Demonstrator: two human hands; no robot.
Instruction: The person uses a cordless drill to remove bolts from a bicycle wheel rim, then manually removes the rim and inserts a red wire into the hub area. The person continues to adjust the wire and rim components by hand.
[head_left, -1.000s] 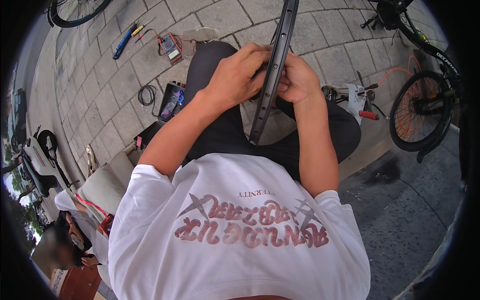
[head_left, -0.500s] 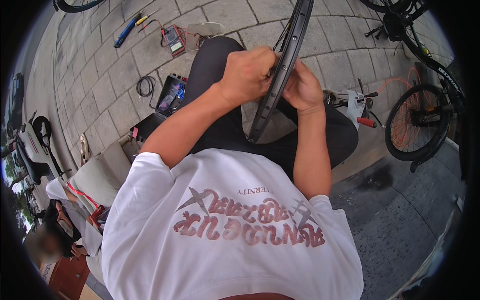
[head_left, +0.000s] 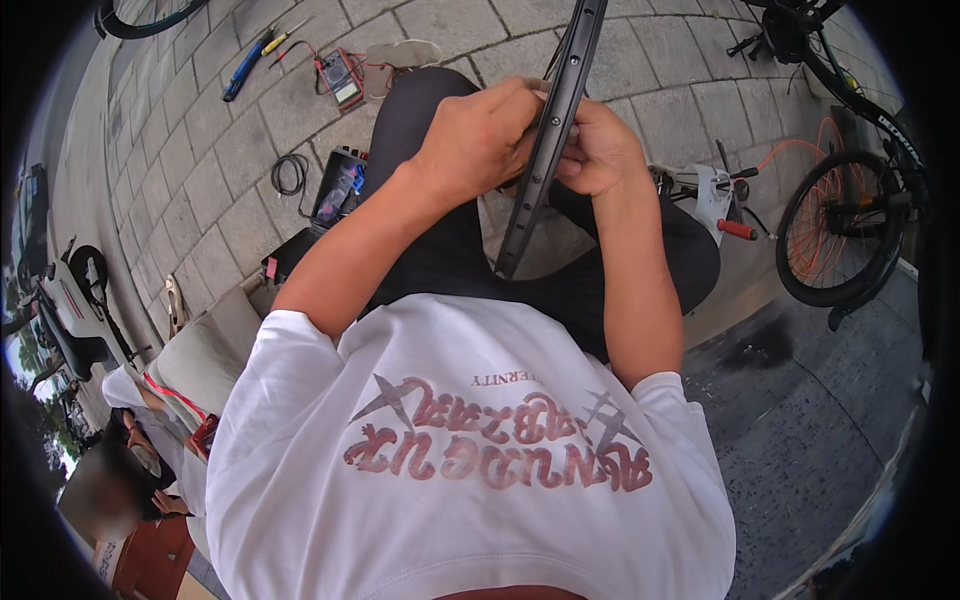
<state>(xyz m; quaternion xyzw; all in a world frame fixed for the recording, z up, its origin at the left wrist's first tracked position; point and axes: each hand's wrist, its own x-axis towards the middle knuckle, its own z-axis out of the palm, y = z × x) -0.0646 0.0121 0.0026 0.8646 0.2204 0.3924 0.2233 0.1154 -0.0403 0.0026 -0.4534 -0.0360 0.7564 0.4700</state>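
Between both hands (head_left: 540, 140), black wheel rim (head_left: 548, 150)

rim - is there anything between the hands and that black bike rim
Nothing visible. The left hand and right hand both grip the black rim directly, one on each side, above the lap. The fingertips on the rim's far side are hidden.

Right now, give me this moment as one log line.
left hand: grips black bicycle rim | right hand: grips rim opposite | rim: upright over lap | multimeter: on paving
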